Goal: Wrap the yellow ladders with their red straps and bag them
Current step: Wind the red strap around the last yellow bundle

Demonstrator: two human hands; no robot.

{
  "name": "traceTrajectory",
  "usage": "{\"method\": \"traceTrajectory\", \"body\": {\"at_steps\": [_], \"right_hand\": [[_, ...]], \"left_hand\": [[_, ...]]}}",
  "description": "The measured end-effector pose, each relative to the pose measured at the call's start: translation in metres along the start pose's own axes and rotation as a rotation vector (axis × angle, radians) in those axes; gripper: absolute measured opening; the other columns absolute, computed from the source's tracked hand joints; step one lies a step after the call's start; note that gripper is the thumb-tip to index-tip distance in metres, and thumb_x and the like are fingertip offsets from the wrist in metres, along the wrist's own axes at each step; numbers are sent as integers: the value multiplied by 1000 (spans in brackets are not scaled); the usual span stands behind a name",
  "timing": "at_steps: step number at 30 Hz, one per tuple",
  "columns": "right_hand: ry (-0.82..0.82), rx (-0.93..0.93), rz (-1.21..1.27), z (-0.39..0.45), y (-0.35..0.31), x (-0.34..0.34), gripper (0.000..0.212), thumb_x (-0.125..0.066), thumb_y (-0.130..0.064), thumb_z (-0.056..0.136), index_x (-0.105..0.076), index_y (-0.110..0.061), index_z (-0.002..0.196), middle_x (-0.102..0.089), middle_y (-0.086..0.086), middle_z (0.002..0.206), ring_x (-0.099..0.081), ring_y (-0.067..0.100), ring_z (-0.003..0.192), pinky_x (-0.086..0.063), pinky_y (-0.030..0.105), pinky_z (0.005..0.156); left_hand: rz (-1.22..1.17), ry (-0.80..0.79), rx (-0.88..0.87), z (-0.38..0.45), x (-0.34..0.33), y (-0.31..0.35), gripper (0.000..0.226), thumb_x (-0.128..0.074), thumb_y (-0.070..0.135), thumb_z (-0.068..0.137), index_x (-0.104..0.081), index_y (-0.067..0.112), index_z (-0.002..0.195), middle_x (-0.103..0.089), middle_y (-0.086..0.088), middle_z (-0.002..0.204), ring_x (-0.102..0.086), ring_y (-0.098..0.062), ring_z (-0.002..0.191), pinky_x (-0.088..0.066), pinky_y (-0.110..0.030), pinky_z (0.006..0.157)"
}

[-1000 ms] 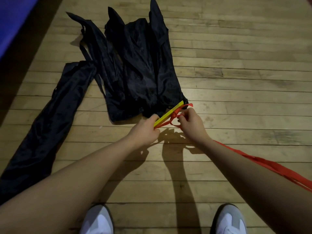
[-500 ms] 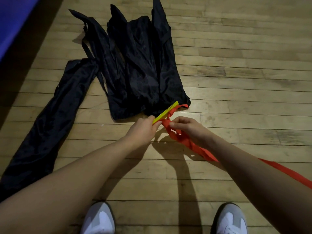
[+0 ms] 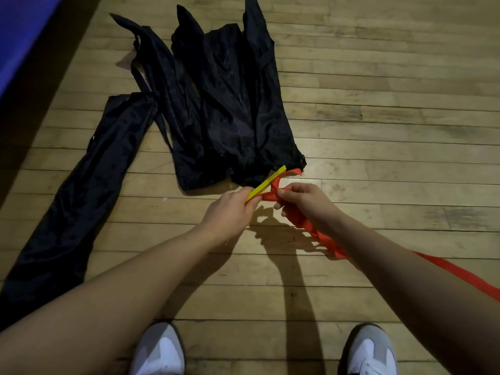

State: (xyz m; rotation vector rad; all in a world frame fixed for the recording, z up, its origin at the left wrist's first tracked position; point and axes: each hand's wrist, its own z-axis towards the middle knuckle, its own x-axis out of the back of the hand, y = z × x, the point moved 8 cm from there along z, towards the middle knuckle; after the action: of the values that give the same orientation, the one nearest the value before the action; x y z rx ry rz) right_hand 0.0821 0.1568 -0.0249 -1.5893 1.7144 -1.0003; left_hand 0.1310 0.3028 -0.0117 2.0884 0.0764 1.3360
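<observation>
Right hand (image 3: 305, 198) now back up beside ladder (image 3: 266, 183), pinching strap (image 3: 272, 195) at wrap. Left hand (image 3: 230, 209) grips ladder's near end; long axis runs up-right toward black bags (image 3: 232, 109). Loose strap trails down-right under right arm, so right hand nearer for next turn.

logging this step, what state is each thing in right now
ladder rungs: bunched, held in the left hand
red strap: partly wound round the rungs, pinched by the right hand, rest trailing loose
black bags: flat on the floor, no ladders seen in them
</observation>
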Motion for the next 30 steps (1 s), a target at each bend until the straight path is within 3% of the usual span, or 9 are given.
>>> {"method": "traceTrajectory", "body": {"at_steps": [5,10,13,15,17,20,24,30], "right_hand": [[147,-21,-55,7,-2,8,21,-61,-22,93,-69,-3,87,-39,2,63,-31,12,47,-28,26,46],[100,-37,0,9,2,-4,30,-52,-24,99,-56,-8,74,-40,3,57,-29,15,46,-22,28,47],[142,-17,15,11,0,1,36,-50,-25,100,-53,-9,67,-47,2,54,-33,16,41,-23,27,45],[158,-14,24,12,-1,5,33,-49,-20,99,-56,-8,70,-51,2,56,-40,14,48,-29,28,47],[150,-35,71,14,1,6,31,-50,-16,98,-57,-8,69,-52,2,56,-42,15,52,-30,28,50],[145,-70,147,16,5,5,30,-49,-9,94,-55,-9,64,-53,1,54,-40,15,51,-26,28,50],[94,4,186,15,-1,6,25,-49,-3,91,-59,-8,69,-55,1,57,-44,11,51,-33,26,52],[52,31,191,16,2,9,18,-50,-6,93,-63,-5,81,-56,2,57,-47,14,54,-36,29,54]], "left_hand": [[20,-2,73,2,-5,-1,33,-42,44,99,-52,19,117,-57,0,102,-58,-19,89,-53,-42,76],[47,-16,66,3,-6,1,25,-48,20,98,-47,14,123,-54,-6,115,-56,-22,99,-50,-37,83],[-7,-76,26,1,-8,8,25,-43,31,101,-45,15,120,-57,-5,106,-57,-20,90,-50,-37,76],[-16,-113,14,-1,-9,11,33,-37,46,100,-42,17,115,-56,-2,97,-56,-18,83,-46,-35,68],[-106,-145,41,-1,-10,12,40,-29,53,99,-40,16,110,-55,-3,95,-56,-20,84,-44,-36,69],[-218,-165,68,3,-10,12,34,-29,45,102,-39,12,102,-52,-5,90,-54,-26,89,-36,-35,68],[-184,-155,-3,7,-5,14,28,-47,42,98,-35,16,96,-48,1,73,-51,-21,71,-33,-34,58],[-453,-294,39,9,-12,17,26,-52,36,97,-41,17,111,-65,-4,84,-66,-19,61,-54,-33,65]]}}
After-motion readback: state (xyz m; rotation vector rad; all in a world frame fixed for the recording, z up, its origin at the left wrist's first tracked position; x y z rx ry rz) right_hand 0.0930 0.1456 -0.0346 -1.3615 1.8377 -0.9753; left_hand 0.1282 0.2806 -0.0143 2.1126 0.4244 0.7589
